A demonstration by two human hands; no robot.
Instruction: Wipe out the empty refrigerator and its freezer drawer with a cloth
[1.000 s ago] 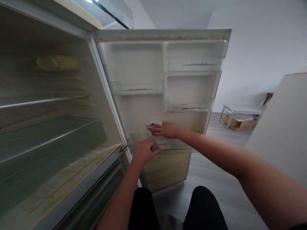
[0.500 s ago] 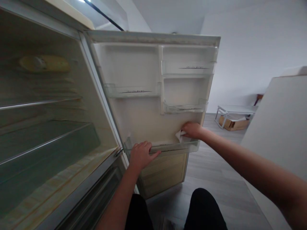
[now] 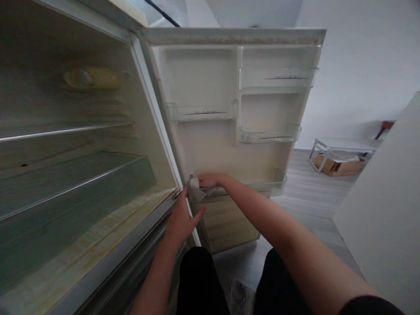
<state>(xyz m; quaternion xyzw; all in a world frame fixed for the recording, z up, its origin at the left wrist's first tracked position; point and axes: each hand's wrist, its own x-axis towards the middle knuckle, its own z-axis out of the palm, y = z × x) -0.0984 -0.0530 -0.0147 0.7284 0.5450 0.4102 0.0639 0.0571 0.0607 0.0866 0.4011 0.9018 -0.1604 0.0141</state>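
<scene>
The fridge door point(image 3: 210, 153) stands wide open, with clear plastic bins on its inner side. My right hand point(image 3: 210, 180) reaches into the lowest door bin point(image 3: 262, 187) at its left, hinge-side end, holding a white cloth point(image 3: 195, 183) that hangs partly over the bin's front. Just below and left of it, my left hand point(image 3: 183, 221) is at the hinge-side edge of the door, thumb spread away from the fingers and nothing seen in it.
On the left is the stained fridge interior with glass shelves point(image 3: 75, 183) and a yellowish lamp cover point(image 3: 93, 78). A white low table point(image 3: 344, 143) with a cardboard box point(image 3: 341, 167) stands at the right, beside a white panel point(image 3: 383, 192).
My right hand has moved left with the cloth, from the right part of the lowest bin to its hinge-side end. My left hand has left the bin's front edge and shifted left and down.
</scene>
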